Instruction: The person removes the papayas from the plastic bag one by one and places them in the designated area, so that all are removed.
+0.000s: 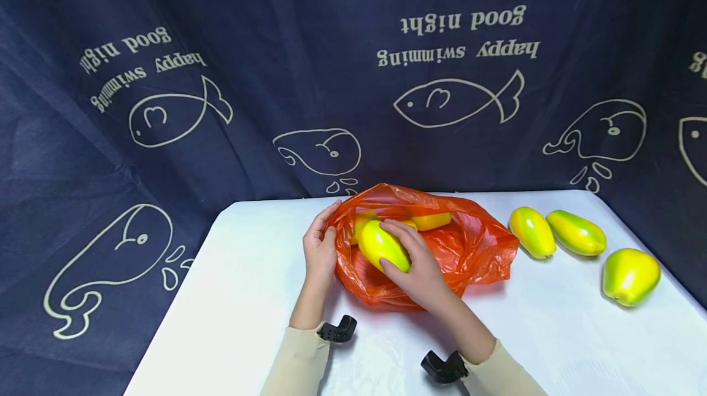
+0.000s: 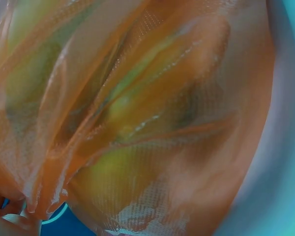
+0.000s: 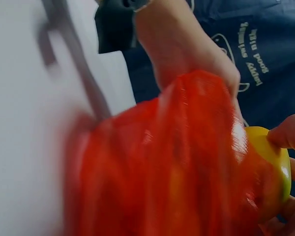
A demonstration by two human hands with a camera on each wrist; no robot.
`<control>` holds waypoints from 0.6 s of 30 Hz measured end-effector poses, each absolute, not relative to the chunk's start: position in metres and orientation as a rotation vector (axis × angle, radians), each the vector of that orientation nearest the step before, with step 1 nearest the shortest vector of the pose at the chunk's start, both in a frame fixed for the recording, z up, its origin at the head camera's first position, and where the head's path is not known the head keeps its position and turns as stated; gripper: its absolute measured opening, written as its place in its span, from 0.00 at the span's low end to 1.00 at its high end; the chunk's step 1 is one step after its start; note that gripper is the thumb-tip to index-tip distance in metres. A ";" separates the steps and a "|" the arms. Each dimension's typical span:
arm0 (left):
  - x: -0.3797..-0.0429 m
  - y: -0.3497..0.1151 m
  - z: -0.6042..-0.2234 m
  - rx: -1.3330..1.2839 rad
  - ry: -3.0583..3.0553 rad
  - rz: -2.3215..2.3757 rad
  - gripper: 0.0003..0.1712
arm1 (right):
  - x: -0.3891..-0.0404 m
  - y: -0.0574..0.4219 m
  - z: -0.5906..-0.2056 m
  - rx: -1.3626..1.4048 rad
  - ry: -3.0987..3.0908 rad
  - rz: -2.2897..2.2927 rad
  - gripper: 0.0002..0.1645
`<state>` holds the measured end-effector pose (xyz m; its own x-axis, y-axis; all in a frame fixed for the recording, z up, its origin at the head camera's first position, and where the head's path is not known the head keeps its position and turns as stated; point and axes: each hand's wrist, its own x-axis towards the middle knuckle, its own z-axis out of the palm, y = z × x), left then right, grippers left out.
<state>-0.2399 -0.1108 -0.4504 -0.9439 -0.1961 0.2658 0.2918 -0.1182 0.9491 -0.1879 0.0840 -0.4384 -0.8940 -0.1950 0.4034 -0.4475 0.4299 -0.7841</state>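
Note:
A red plastic bag (image 1: 486, 264) lies on the table with its mouth spread toward me. My left hand (image 1: 320, 252) grips the bag's left rim; in the left wrist view, fingers (image 2: 7, 221) pinch the gathered film at the lower left. Over the opening, my right hand (image 1: 420, 267) holds a shiny yellow-green papaya (image 1: 381, 245), its fingers and thumb curled round the fruit. The same papaya (image 3: 273, 152) shows beside the red film in the right wrist view. Inside the bag are yellow pieces of fruit (image 1: 432, 221), partly hidden by the held papaya and the folds.
Right of the bag, three more yellow-green papayas lie on the white table (image 1: 232, 298): one upright-leaning papaya (image 1: 532, 232), a slanted papaya (image 1: 577, 233) and a rounder papaya (image 1: 631, 276). A dark blue curtain (image 1: 331, 64) with fish drawings hangs behind the table.

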 end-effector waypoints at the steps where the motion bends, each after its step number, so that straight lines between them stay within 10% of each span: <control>1: -0.240 -0.111 -0.450 -0.103 -1.833 -2.134 0.27 | -0.187 0.086 -0.436 0.547 -2.435 1.448 0.40; 18: -0.241 -0.112 -0.451 -0.095 -1.828 -2.139 0.27 | -0.181 0.135 -0.415 0.351 -2.418 1.395 0.40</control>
